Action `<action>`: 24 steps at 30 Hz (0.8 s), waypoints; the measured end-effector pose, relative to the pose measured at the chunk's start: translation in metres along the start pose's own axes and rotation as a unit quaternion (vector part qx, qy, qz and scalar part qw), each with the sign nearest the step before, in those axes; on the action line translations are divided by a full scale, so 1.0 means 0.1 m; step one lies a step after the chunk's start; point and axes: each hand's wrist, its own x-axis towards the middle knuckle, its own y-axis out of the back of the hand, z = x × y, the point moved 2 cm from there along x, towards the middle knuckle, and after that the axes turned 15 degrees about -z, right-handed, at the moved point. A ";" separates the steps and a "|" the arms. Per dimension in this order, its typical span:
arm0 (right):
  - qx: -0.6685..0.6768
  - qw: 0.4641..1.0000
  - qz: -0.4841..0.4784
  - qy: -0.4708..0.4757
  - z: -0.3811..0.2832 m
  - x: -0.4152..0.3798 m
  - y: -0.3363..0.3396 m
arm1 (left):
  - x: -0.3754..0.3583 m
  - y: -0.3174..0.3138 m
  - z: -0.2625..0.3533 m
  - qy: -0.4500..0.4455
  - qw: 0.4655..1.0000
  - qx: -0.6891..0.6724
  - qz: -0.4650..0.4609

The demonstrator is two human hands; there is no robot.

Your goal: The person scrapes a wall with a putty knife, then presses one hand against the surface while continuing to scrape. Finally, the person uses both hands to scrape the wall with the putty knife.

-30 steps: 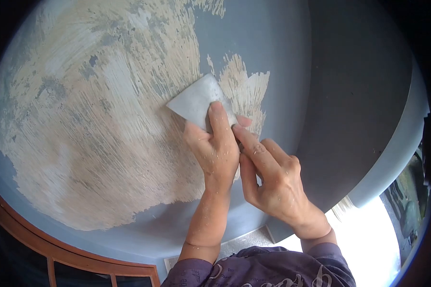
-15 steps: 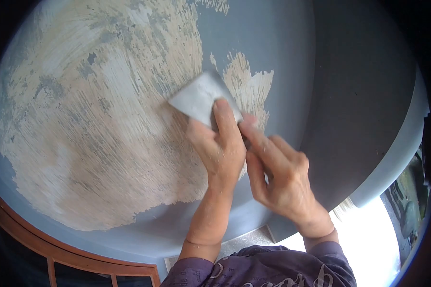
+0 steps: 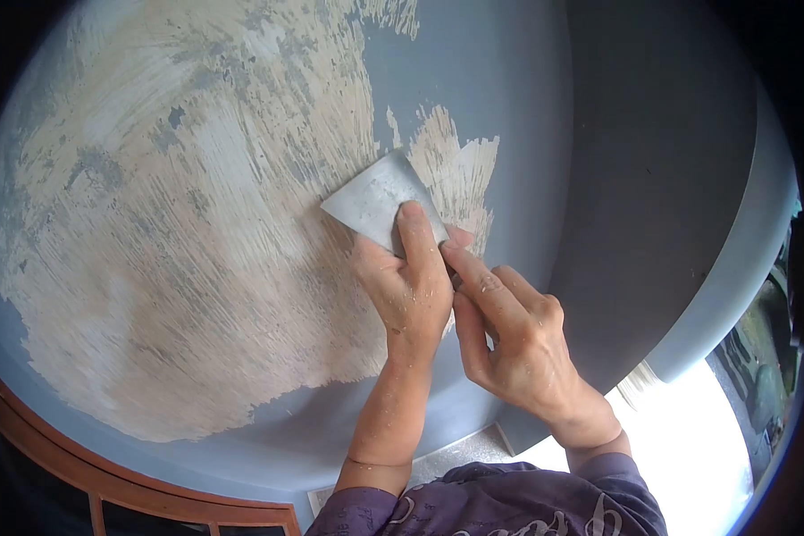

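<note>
My left hand (image 3: 413, 290) grips a flat metal scraper (image 3: 380, 198), its thumb lying along the face of the blade and its fingers mostly hidden behind. The blade's left and upper edges lie over a grey-blue wall (image 3: 518, 179) covered in streaky beige filler (image 3: 196, 250). On the right, my right hand (image 3: 518, 335) is closed, with the index finger and thumb pinched at the scraper's lower right corner beside the left hand. What lies between the two hands is partly hidden. Pale specks dot both hands.
A dark grey curved panel (image 3: 652, 170) runs down the right side. A brown wooden frame (image 3: 152, 494) with dark panes sits at lower left. Below, there is a bright white area (image 3: 688, 447), and greenish objects (image 3: 764, 384) show at the far right.
The scraper and both hands have shifted slightly downward in view, and the wall has shifted a little too. The blade looks sharper now, less blurred. Both hands keep their hold.
</note>
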 end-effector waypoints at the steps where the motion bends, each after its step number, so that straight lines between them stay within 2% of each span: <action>1: -0.002 1.000 0.002 -0.004 -0.03 0.05 0.02 | 0.04 -0.01 0.04 -0.002 1.000 -0.004 0.006; 2: -0.002 1.000 0.003 -0.009 -0.05 0.10 0.05 | 0.08 -0.01 0.06 -0.002 1.000 -0.006 0.013; 5: -0.013 1.000 -0.005 -0.011 -0.05 0.20 0.10 | 0.19 0.01 0.10 -0.028 0.999 -0.008 -0.040; 11: -0.024 1.000 -0.015 -0.005 -0.01 -0.02 -0.03 | -0.02 0.01 -0.01 -0.002 1.000 -0.012 -0.005; 14: -0.033 0.999 0.021 0.034 0.03 0.16 -0.01 | 0.16 0.03 0.04 -0.028 1.000 -0.004 -0.007; 17: -0.026 0.999 0.012 0.038 0.01 0.22 0.06 | 0.21 0.04 0.09 -0.013 0.999 0.023 -0.038; 20: -0.011 1.000 -0.008 0.003 0.00 0.06 0.03 | 0.06 -0.01 0.02 -0.013 1.000 -0.014 0.007; 24: -0.017 1.000 0.010 -0.003 -0.01 0.10 0.01 | 0.11 -0.02 0.08 -0.029 1.000 0.004 0.006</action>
